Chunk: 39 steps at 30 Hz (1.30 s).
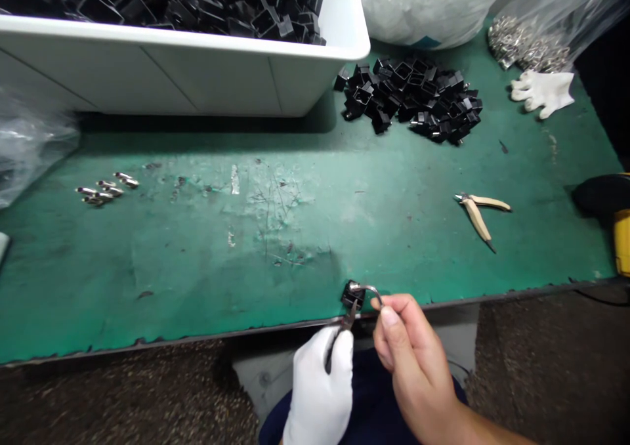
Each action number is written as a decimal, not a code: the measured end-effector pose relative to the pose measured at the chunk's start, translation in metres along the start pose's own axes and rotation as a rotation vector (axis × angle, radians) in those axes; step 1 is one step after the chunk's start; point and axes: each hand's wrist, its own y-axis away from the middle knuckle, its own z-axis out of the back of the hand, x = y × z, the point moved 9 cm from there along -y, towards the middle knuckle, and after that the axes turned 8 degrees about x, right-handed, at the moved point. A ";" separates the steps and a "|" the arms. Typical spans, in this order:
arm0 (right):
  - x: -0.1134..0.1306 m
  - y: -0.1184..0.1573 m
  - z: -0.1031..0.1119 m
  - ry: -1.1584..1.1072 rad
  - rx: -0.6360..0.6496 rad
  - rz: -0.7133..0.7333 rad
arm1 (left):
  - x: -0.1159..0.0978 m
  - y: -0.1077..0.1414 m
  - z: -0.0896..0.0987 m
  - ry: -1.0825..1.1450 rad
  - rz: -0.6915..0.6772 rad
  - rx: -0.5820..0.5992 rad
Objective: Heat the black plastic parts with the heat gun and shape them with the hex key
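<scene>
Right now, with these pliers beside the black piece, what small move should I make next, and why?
I would probably close the pliers gently on the metal loop where it meets the black plastic piece. Your gloved left hand holds them with the tips right there, and your right hand pinches the loop, so it seems steady.

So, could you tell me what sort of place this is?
Probably a small-parts assembly bench in a workshop: a worn green bench top, a white tub of black plastic fittings, and pliers with pale handles.
</scene>
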 end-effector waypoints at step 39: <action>0.065 -0.014 0.027 0.680 0.292 -0.032 | 0.001 -0.019 0.005 -0.371 -0.126 0.309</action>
